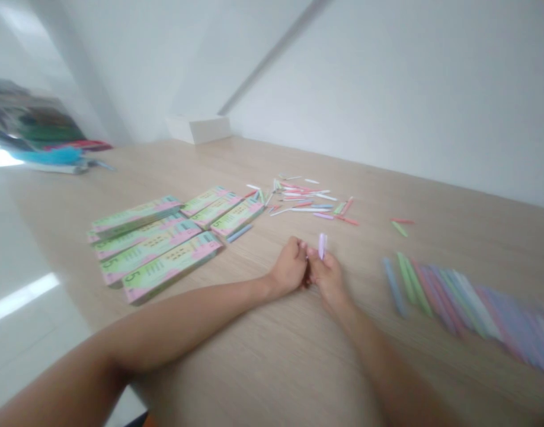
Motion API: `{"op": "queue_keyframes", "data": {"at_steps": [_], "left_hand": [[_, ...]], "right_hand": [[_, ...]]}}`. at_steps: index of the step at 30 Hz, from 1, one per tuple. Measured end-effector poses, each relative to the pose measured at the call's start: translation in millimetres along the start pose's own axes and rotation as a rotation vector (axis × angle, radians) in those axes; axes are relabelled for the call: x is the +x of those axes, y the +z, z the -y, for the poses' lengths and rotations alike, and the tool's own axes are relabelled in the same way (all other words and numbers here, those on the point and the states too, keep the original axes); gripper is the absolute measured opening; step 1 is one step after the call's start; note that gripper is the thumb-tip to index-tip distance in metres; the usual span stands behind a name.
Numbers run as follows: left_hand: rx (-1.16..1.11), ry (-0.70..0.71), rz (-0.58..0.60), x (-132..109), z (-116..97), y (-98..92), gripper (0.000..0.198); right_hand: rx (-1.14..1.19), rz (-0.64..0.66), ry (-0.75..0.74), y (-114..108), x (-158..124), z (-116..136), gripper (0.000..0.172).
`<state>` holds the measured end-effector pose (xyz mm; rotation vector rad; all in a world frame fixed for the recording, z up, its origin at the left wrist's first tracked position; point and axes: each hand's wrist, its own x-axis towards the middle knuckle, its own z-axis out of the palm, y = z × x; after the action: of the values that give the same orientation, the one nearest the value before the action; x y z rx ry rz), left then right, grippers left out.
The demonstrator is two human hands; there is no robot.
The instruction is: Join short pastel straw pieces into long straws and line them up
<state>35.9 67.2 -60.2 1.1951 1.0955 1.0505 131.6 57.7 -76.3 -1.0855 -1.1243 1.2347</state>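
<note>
My right hand (328,276) is closed on a light purple pen (322,246), whose upper end with a pale clip sticks up above the thumb. My left hand (291,267) is curled shut against the right one, fingertips meeting over the table. Whatever lies between its fingers is hidden. Beyond the hands spreads a loose heap of thin pen parts (303,204) in white, pink, green and purple. To the right, a blurred row of pastel pens (467,305) lies side by side on the table.
Several green and pink printed boxes (165,264) lie on the wooden table (263,356) at the left, with a blue-grey pen (239,233) beside them. A green piece (399,229) lies right of the heap. A white box (210,128) stands by the wall.
</note>
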Motion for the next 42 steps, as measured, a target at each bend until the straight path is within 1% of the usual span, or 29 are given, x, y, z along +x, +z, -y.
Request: {"op": "queue_keyframes", "data": {"at_steps": [2,4,6,8,11,13,16,17,19,21,24,26,28,30,31,32,34,36,39,42], "left_hand": [[-0.007,0.033,-0.054,-3.6,-1.1,3.9,0.026],[-0.052,0.008,-0.090,-5.8,-4.7,6.1,0.026],[-0.119,-0.054,-0.084,-7.1,-9.6,5.4,0.029],[-0.186,-0.109,-0.065,-8.5,-12.9,2.3,0.034],[-0.272,-0.124,-0.066,-10.2,-11.7,-2.1,0.040],[-0.300,-0.112,-0.107,-10.2,-7.8,-1.0,0.042],[-0.208,-0.093,-0.229,-8.8,-2.4,6.3,0.037],[-0.160,-0.069,-0.263,-8.7,-1.3,8.5,0.035],[-0.088,0.024,-0.287,-9.6,0.0,9.2,0.032],[-0.030,0.155,-0.258,-12.0,0.7,3.6,0.029],[0.125,0.370,-0.205,-15.4,-0.1,-13.2,0.029],[0.260,0.501,-0.130,-15.6,-3.4,-24.1,0.034],[0.411,0.598,-0.006,-13.7,-9.0,-30.8,0.038],[0.554,0.669,0.131,-10.7,-15.0,-32.3,0.035],[0.608,0.705,0.169,-9.3,-17.3,-31.6,0.032],[0.647,0.739,0.179,-8.3,-18.8,-30.3,0.030],[0.710,0.795,0.144,-7.7,-19.2,-27.2,0.025],[0.789,0.814,0.079,-9.3,-17.1,-24.9,0.023],[0.909,0.782,0.023,-13.6,-13.3,-24.6,0.024],[0.908,0.731,-0.066,-18.1,-10.8,-27.5,0.025]], "right_hand": [[0.009,-0.010,0.029,0.9,-0.3,-0.2,0.044],[0.041,0.007,0.063,2.3,-1.9,3.1,0.045],[0.099,0.064,0.098,3.2,-5.2,9.8,0.047],[0.203,0.121,0.123,3.1,-9.7,17.6,0.049],[0.417,0.168,0.186,1.7,-15.5,25.8,0.042],[0.515,0.170,0.230,1.8,-17.1,27.2,0.037],[0.555,0.126,0.255,4.7,-17.3,25.2,0.036],[0.553,0.104,0.262,6.1,-17.3,24.2,0.037],[0.539,0.076,0.288,8.3,-18.0,22.7,0.039],[0.544,0.067,0.310,8.9,-19.3,22.1,0.040],[0.618,0.082,0.306,5.0,-20.3,21.9,0.036],[0.689,0.092,0.300,0.3,-19.4,21.2,0.033],[0.744,0.071,0.310,-4.1,-17.6,20.1,0.033],[0.763,0.025,0.333,-6.6,-15.8,18.8,0.034],[0.755,0.005,0.346,-6.9,-15.1,18.2,0.034],[0.739,-0.010,0.354,-6.7,-14.6,17.6,0.034],[0.690,-0.019,0.358,-4.9,-14.2,16.5,0.035],[0.630,-0.018,0.339,-2.5,-14.5,15.3,0.039],[0.576,-0.018,0.294,0.1,-16.0,14.1,0.043],[0.604,-0.011,0.292,-0.3,-17.3,16.2,0.043]]}}
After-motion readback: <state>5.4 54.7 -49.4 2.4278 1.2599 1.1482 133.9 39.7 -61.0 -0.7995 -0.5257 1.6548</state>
